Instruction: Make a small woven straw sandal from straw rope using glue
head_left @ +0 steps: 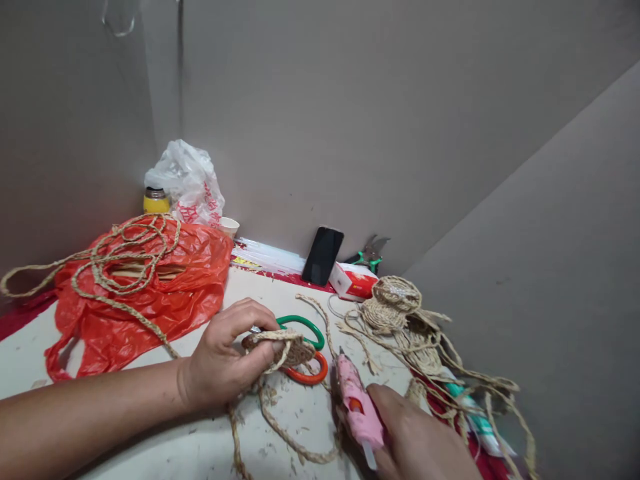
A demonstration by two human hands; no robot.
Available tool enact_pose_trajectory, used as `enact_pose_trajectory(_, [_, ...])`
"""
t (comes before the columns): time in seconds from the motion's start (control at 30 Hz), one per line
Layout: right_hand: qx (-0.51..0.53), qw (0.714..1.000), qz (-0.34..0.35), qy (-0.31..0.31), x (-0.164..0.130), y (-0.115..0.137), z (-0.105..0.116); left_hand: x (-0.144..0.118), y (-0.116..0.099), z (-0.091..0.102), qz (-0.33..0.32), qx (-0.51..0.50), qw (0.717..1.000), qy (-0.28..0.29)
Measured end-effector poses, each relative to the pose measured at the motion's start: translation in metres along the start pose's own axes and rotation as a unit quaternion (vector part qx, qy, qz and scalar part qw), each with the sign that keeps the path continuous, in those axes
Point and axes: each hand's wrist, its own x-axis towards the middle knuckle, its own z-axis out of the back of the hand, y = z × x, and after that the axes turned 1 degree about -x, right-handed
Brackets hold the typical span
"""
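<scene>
Pinched between the fingers and thumb of my left hand is a small coiled piece of braided straw rope. A loose tail of the rope hangs down from it over the white board. My right hand grips a pink glue gun, its nozzle pointing up and away, to the right of the coil and apart from it. A clear glue stick pokes out of the gun's back end. Scissors with green and orange handles lie just behind the coil, their blades hidden by my left hand.
Loose braided rope rests on a red plastic bag at left. Coiled rope pieces and tangled strands sit at right. Along the wall stand a phone, white glue sticks, pliers, a paper cup and a yellow jar.
</scene>
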Motion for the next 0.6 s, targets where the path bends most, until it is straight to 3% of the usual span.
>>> enact_pose_trajectory(0.17, [-0.015,1.0,0.003,0.02,0.007,-0.013,0.007,0.007,-0.016,0.001,0.217,-0.071,0.973,-0.012])
enact_pose_trajectory(0.27, [0.046,0.997,0.037,-0.045,0.002,-0.015,0.026,0.011,-0.023,0.0,0.315,-0.154,0.936,0.013])
enact_pose_trajectory(0.37, [0.168,0.966,0.098,-0.17,-0.003,0.002,0.046,0.011,-0.027,-0.004,0.37,-0.211,0.904,0.04])
enact_pose_trajectory(0.5, [0.255,0.914,0.205,-0.242,0.002,0.039,0.059,0.006,-0.031,-0.009,0.418,-0.256,0.868,0.073])
enact_pose_trajectory(0.6, [0.276,0.891,0.248,-0.261,0.01,0.054,0.058,0.004,-0.035,-0.011,0.449,-0.272,0.847,0.089])
